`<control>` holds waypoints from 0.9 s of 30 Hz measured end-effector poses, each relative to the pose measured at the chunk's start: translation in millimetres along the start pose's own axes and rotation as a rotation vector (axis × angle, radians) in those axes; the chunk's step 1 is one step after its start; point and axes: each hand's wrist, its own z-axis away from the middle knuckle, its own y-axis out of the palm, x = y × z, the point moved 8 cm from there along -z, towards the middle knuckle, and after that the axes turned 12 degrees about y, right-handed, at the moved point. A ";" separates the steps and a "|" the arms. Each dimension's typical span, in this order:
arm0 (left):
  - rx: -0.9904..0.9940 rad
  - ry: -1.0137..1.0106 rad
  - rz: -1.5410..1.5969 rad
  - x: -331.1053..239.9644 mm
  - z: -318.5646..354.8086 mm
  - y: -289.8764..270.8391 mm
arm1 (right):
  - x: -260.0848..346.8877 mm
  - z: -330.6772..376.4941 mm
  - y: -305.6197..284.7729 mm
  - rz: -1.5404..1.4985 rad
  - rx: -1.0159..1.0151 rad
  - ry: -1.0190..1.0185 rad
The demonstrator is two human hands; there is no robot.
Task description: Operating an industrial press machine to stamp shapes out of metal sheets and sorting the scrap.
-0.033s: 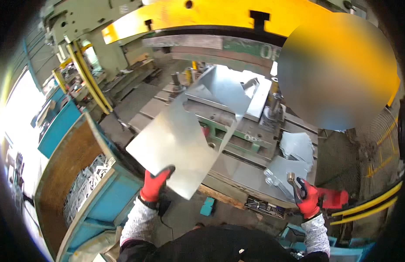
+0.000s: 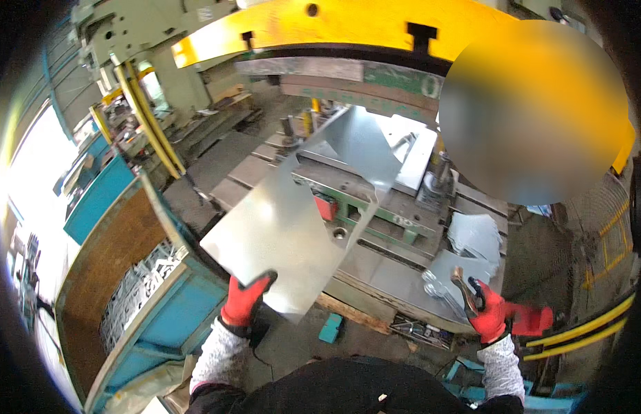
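Note:
My left hand (image 2: 246, 300), in a red glove, grips the near edge of a large shiny metal sheet (image 2: 282, 234). The sheet is tilted, and its far end reaches over the green die block (image 2: 358, 200) on the press bed (image 2: 396, 276). My right hand (image 2: 489, 312), also in a red glove, is shut on a curved metal hand tool (image 2: 462, 284) at the right front edge of the bed. The two hands are well apart.
A yellow press beam (image 2: 334, 27) spans overhead. A blue bin (image 2: 151, 303) with cut metal parts stands at the left. Small sheet pieces (image 2: 476, 234) lie on the right of the bed. Another person, blurred, stands at the upper right. Yellow rails (image 2: 583, 334) run at the right.

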 end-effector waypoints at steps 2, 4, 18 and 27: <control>-0.023 -0.005 -0.045 -22.6 40.9 -30.5 | 31.7 -33.7 19.6 0.047 0.090 -0.067; -0.034 0.089 -0.145 -49.4 75.3 -46.9 | 59.0 -58.8 34.8 -0.045 -0.145 -0.405; -0.043 0.038 -0.159 -96.1 311.5 -155.4 | 442.5 -47.0 172.8 0.139 0.967 -1.117; -0.792 0.146 -0.348 -127.7 516.6 -343.5 | 587.0 124.7 141.2 -0.121 0.831 -1.466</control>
